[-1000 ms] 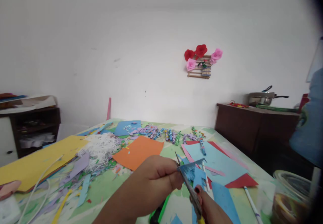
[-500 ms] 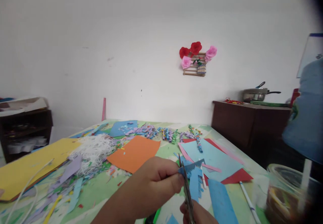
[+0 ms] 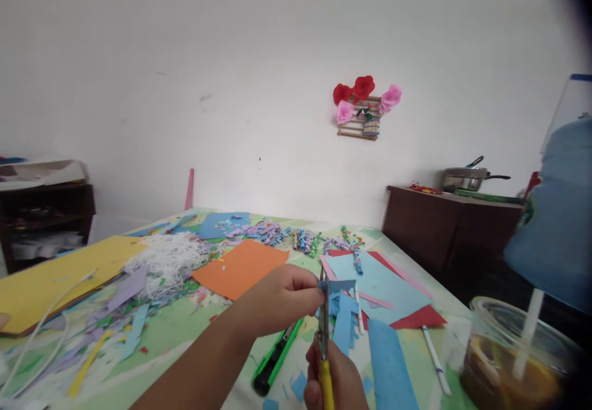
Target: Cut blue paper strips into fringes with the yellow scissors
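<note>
Soft even daylight, slight blur, dark vignette at the right corners.

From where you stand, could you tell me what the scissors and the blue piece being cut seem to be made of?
The scissors look like bare grey metal in the blades, dull rather than shiny, with a yellow handle, probably plastic, in the right hand. The blue piece, pinched by the left hand, seems to be thin matte coloured paper: it hangs in limp cut fringes.

Matt blue paper strip (image 3: 340,302), metal scissors (image 3: 323,317)
</note>
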A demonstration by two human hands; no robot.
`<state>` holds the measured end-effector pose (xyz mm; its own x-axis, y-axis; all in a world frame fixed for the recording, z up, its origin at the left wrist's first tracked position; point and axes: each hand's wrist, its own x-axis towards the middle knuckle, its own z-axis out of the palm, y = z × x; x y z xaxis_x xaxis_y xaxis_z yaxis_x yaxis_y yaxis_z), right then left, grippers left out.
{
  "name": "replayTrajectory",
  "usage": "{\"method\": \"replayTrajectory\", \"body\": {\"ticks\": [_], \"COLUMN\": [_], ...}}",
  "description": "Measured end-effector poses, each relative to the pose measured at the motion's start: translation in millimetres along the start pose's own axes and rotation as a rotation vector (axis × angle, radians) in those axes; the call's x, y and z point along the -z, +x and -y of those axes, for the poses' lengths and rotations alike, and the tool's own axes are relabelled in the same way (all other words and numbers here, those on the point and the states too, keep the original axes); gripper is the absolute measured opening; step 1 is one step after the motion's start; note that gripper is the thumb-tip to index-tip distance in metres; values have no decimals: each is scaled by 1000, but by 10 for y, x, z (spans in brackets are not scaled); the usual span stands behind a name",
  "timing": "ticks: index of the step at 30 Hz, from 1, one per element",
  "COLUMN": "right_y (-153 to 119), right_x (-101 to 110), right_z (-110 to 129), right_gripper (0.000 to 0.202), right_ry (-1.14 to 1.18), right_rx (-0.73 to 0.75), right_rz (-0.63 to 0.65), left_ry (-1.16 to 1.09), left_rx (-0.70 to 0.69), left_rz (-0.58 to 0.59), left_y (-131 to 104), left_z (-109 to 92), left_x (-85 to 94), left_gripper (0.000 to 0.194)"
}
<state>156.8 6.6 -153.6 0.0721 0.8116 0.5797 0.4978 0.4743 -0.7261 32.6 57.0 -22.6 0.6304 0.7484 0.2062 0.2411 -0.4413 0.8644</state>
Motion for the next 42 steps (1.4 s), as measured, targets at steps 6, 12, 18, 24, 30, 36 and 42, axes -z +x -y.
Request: {"method": "replayTrajectory", "body": {"ticks": [6, 12, 18, 24, 30, 36, 42], "right_y": [33, 3, 9, 0, 57, 137, 186], "right_x": [-29, -6, 1, -11, 19, 197, 350], "right_z": [-209, -349, -408, -379, -189, 36, 156], "right_gripper": [45, 36, 35, 33, 44, 41, 35], "right_ry": [86, 155, 209, 195, 39, -75, -182], "right_rx": [23, 11, 21, 18, 12, -94, -169], "right_rz": [0, 69, 124, 121, 24, 28, 5], "left_ry": [33, 57, 79, 80, 18, -66, -233], "left_rx": [-60, -74, -49, -41, -105, -239, -317], "left_rz": [-138, -133, -148, -190, -256, -245, -220], "left_y": [116, 143, 139, 134, 141, 155, 161], "left_z": [100, 109, 128, 141, 202, 274, 338], "left_x": [-67, -113, -129, -136, -85, -160, -260], "left_gripper": [27, 22, 22, 22, 19, 19, 20]}}
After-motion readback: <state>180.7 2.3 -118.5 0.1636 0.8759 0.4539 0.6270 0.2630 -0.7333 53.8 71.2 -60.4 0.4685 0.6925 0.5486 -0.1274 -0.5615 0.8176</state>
